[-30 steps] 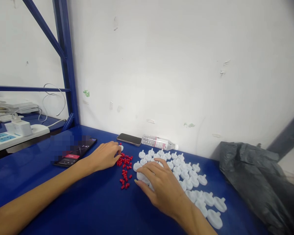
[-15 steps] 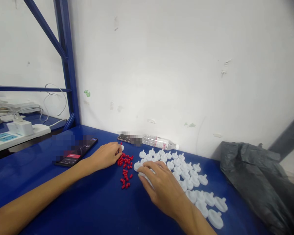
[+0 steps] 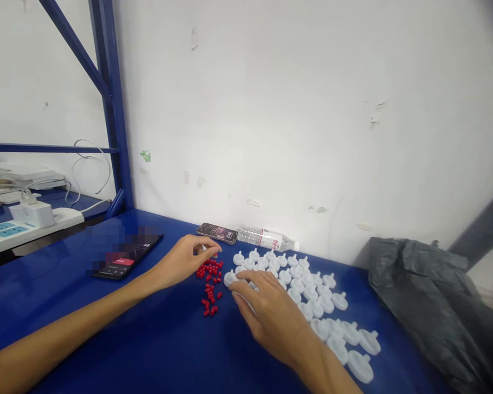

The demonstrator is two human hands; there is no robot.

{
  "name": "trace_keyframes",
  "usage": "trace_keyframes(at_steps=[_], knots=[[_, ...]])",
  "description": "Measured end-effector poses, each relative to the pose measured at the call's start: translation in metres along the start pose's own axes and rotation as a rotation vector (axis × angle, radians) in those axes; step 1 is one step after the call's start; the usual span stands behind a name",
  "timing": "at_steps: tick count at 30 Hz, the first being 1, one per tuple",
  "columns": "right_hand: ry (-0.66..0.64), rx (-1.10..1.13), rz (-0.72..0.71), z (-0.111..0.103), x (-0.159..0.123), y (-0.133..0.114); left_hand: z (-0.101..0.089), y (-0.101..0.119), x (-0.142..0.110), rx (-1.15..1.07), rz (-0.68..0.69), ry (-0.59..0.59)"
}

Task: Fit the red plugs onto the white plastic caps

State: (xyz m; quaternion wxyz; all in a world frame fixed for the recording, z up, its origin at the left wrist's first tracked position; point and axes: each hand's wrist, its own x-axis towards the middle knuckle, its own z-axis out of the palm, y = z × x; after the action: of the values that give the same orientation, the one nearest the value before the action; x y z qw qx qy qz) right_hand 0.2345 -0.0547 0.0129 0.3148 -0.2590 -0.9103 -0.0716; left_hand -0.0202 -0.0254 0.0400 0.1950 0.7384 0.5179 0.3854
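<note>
My left hand (image 3: 193, 254) is above the far end of a scatter of small red caps (image 3: 208, 269). Its thumb and forefinger pinch together, with a bit of red showing at the tips, seemingly one small red cap (image 3: 216, 255). Some white shows behind those fingers, mostly hidden. My right hand (image 3: 265, 301) curves low over the near left of many white round pieces with short stems (image 3: 298, 284). Its fingertips close against one white stemmed disc (image 3: 230, 278) at the left edge of the group. Under the palm, other white pieces are partly covered.
Against the wall lie a phone (image 3: 217, 232) and a clear plastic bottle (image 3: 267, 238) on its side. A larger dark phone (image 3: 129, 257) is left of my left hand. A black plastic bag (image 3: 427, 301) sits at the right. A power strip (image 3: 33, 227) stands at far left.
My left hand has moved slightly right and up from the red caps, its fingertips now extended in a pinch. My right hand stays almost where it was, by the same white disc.
</note>
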Motion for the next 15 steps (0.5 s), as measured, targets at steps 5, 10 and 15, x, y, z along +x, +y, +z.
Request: trace_keyframes(at_steps=[5, 10, 15], knots=[[-0.01, 0.013, 0.0, 0.002, 0.0, 0.001, 0.016, 0.007, -0.009, -0.226, -0.019, -0.124], [-0.012, 0.013, -0.002, 0.004, -0.001, 0.003, 0.026, 0.006, -0.014, -0.357, -0.053, -0.176], [-0.007, 0.021, 0.0, 0.003, -0.001, 0.003, 0.025, 0.008, -0.016, -0.432, -0.079, -0.164]])
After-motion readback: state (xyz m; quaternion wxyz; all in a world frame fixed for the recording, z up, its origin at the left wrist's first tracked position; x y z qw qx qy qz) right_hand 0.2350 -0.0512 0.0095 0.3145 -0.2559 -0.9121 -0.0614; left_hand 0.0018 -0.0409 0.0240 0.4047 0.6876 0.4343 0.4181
